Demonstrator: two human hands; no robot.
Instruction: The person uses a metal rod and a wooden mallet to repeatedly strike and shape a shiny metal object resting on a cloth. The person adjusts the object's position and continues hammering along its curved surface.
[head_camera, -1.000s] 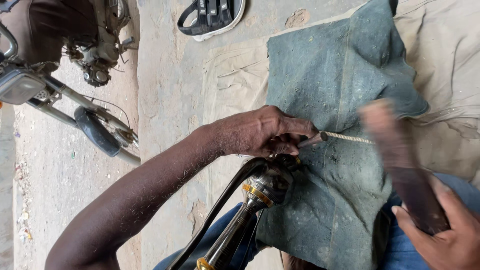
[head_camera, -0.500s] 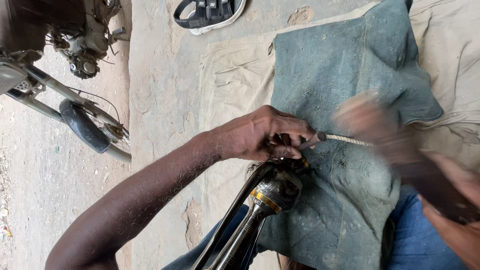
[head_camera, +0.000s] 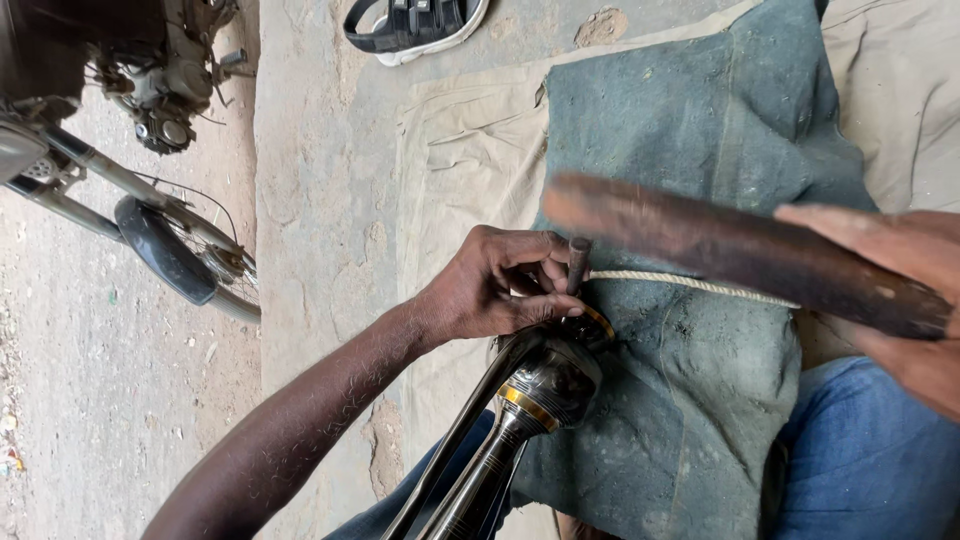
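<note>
Punch, a short dark metal rod, stands upright, pinched between the thumb and fingertips of the left hand, its lower end on the gold-ringed top of a dark metal bicycle part. That part lies on the green-grey cloth in front of the person. A pale twisted cord runs from just beside the punch across the cloth toward the right. Over on the right side, the right hand is wrapped closed around a long dark bar, blurred, which hangs just above the punch's top end. Blue trouser fabric shows below that hand. Under the cloth lies a beige sheet on the concrete floor. A black-and-white sandal sits at the top edge, and a motorbike stands on the dirt at the left.
</note>
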